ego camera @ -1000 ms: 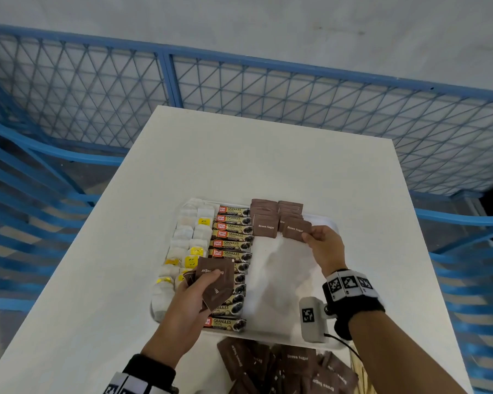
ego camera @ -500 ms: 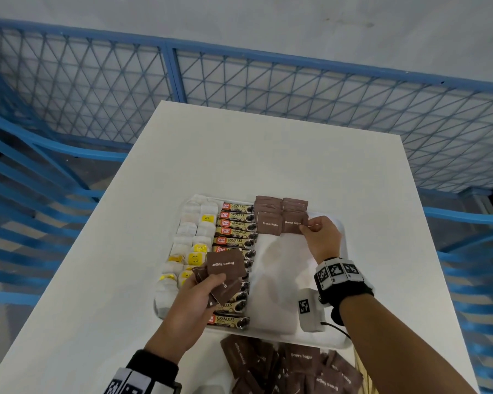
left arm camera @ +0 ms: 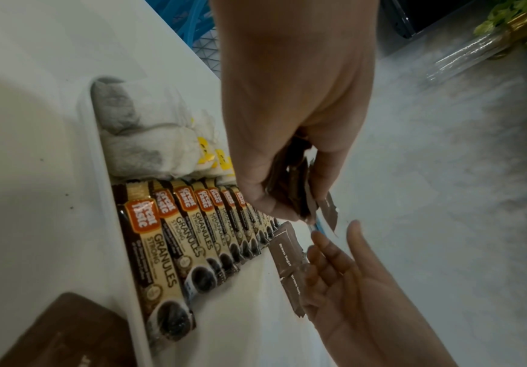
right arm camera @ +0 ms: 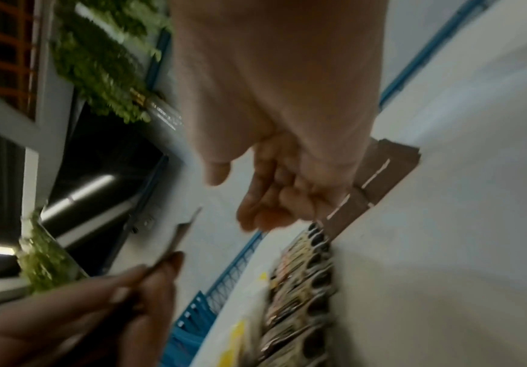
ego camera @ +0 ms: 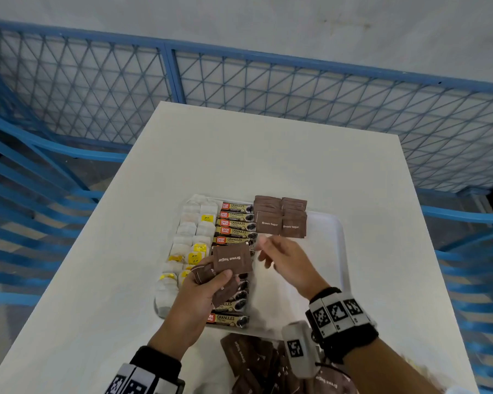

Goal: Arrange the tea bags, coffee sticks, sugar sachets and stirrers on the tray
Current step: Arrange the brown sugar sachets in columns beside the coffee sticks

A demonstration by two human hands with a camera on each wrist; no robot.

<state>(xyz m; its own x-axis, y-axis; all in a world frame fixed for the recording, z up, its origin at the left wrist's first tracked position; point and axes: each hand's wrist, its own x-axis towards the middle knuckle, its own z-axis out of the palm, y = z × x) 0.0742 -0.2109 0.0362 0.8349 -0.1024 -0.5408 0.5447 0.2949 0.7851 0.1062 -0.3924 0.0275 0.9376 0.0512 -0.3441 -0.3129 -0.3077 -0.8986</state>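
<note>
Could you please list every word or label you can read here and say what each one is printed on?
"Brown Sugar": sugar sachets on the tray, and the one in the left hand.
"Great Taste", "GRANULES STRONG": coffee sticks.
Tea bags' yellow tags: too small.
Wristband: only square code marks.

A white table (ego camera: 268, 155) fills the centre of the head view. Blue mesh fencing (ego camera: 296, 89) runs beyond it from nine to three o'clock. In the wrist views, green foliage (right arm camera: 99, 62) hangs at eleven o'clock.
</note>
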